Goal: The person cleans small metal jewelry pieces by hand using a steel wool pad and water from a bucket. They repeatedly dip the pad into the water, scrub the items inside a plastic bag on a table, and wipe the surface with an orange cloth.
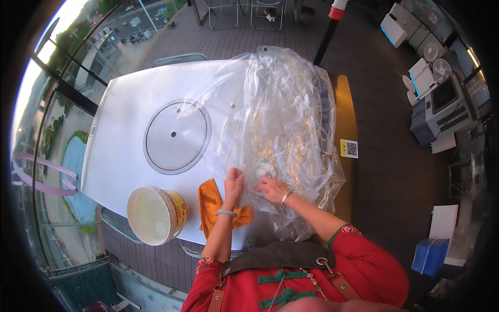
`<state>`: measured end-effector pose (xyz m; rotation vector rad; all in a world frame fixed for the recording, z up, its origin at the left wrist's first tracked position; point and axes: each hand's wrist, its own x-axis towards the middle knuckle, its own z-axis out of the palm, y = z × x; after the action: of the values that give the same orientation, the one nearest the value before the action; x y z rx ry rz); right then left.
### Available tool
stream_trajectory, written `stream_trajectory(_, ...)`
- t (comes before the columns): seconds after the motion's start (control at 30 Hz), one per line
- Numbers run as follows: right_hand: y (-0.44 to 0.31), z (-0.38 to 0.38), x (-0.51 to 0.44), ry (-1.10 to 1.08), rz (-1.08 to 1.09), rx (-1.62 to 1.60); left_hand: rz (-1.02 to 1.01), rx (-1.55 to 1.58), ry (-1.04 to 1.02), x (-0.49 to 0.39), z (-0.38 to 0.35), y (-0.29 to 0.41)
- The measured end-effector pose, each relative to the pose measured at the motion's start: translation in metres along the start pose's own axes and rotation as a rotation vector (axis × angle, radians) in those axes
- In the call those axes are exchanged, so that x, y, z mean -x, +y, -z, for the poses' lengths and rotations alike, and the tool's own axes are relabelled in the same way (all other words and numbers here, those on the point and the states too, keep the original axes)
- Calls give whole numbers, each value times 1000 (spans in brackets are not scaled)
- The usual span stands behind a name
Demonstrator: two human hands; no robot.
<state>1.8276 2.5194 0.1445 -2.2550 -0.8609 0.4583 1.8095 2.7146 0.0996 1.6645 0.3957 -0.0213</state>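
Clear plastic sheeting (288, 117) lies crumpled over the right part of a white tabletop (128, 89). My left hand (234, 181) is closed at the sheeting's left edge and seems to pinch it. Just to the right, my right hand (272, 189) has its fingers bent on the sheeting, beside a whitish bunched item (266, 168) that may be under or in the plastic. An orange cloth (210, 199) lies on the table below and left of my left hand, partly behind that forearm. A white plastic bucket (156, 214) with pale liquid stands farther left.
A round metal lid (177, 136) is set in the tabletop. A yellow-brown panel (345, 97) with a printed code label (349, 148) runs along the right edge. Metal-framed chairs (267, 15) stand beyond the table, near a black pole (326, 41). Fans (442, 70) stand at far right.
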Motion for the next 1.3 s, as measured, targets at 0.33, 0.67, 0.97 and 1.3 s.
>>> stream_trajectory(0.33, -54, 82, 60, 617, -373, 201, -740, -485, -191, 81, -126, 228)
stream_trajectory(0.67, 23, 196, 168, 948, -185, -1030, -1015, -352, -706, 150, -185, 224)
stream_trajectory(0.97, 128, 285, 241, 1038, -110, -1450, -422, -1060, -24, 143, -74, 69)
stream_trajectory(1.3, 121, 265, 252, 1143, -274, -1502, -389, -421, 172, 119, 44, 116)
